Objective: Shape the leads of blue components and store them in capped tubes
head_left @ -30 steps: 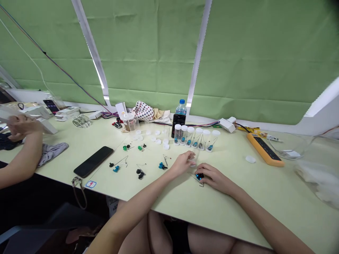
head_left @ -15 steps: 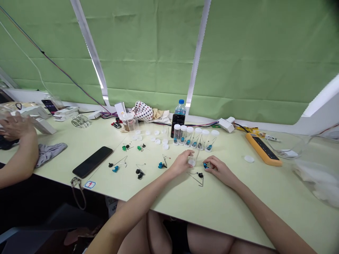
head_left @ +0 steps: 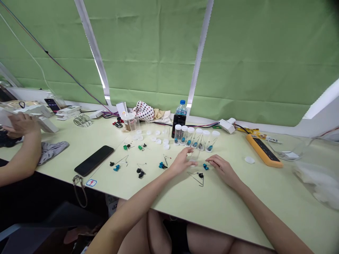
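Observation:
My left hand is closed around a clear plastic tube, fingers on its left side. Just right of it, a small shiny blue metal part lies on the table. My right hand hovers beside that part with fingers stretched out and nothing in them. Below the two hands lie thin bent metal rods and a black round knob. Behind them stands a row of white-capped clear tubes with blue parts and rods inside.
Loose sets of blue, black and green parts lie to the left, near white caps. A black phone, an orange power strip and a bottle are about. A co-worker's hands handle white boxes at far left.
My right hand has let go of the blue part, which now rests on the table, and its fingers have moved slightly up. The left hand still holds the tube.

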